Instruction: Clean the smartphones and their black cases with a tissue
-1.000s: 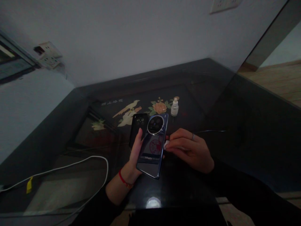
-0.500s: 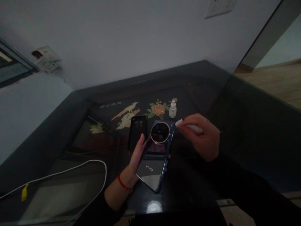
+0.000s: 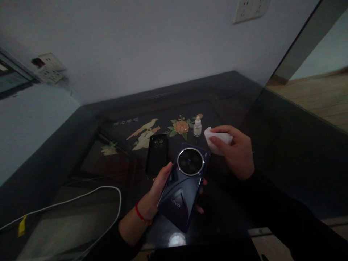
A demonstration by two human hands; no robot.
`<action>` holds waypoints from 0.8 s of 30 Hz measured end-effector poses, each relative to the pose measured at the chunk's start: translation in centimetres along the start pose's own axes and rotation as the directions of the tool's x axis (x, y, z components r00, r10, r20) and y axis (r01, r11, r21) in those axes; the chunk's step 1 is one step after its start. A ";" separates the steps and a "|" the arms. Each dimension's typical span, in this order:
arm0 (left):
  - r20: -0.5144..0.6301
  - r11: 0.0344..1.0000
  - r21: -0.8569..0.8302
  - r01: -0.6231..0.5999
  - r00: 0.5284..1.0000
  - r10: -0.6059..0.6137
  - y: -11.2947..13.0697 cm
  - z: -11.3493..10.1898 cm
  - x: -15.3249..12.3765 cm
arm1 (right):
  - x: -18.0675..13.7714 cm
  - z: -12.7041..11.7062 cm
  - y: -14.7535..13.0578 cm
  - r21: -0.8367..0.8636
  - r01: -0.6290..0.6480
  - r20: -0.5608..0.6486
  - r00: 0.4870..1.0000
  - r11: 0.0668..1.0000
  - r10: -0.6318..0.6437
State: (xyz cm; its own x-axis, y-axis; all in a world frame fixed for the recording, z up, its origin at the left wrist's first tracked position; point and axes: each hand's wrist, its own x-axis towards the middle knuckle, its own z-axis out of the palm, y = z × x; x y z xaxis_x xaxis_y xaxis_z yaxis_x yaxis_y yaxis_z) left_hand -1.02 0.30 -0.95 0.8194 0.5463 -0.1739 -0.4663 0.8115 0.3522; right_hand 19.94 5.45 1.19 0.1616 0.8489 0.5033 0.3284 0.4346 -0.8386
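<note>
Works over a glossy black table [image 3: 233,108], gripping a dark blue phone [image 3: 185,186], back up, at near centre in the left hand [image 3: 160,183]. Pinches a white cloth [image 3: 223,136] in the right hand [image 3: 239,152], just beyond the phone's far right corner. Has a black case [image 3: 157,156] lying left, a small bottle [image 3: 197,129] beside an inlaid flower [image 3: 181,127], a pale cable [image 3: 100,187] curving near left. Faces a plain wall [image 3: 152,47] with sockets [image 3: 251,10] far right, above plank flooring [image 3: 323,105].
</note>
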 end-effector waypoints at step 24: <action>-0.006 0.993 0.024 -0.118 0.993 0.118 0.6 0.9 -0.2 | 0.9 -0.7 1.4 0.022 0.029 0.325 0.945 0.999 -0.035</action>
State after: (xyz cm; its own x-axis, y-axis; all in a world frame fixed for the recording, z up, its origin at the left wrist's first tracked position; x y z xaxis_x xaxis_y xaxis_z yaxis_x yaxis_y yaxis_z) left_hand -1.20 0.52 0.11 0.7568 0.6393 -0.1363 -0.5512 0.7362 0.3927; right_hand 21.22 6.65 0.59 -0.1609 0.8849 0.4371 0.3122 0.4658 -0.8280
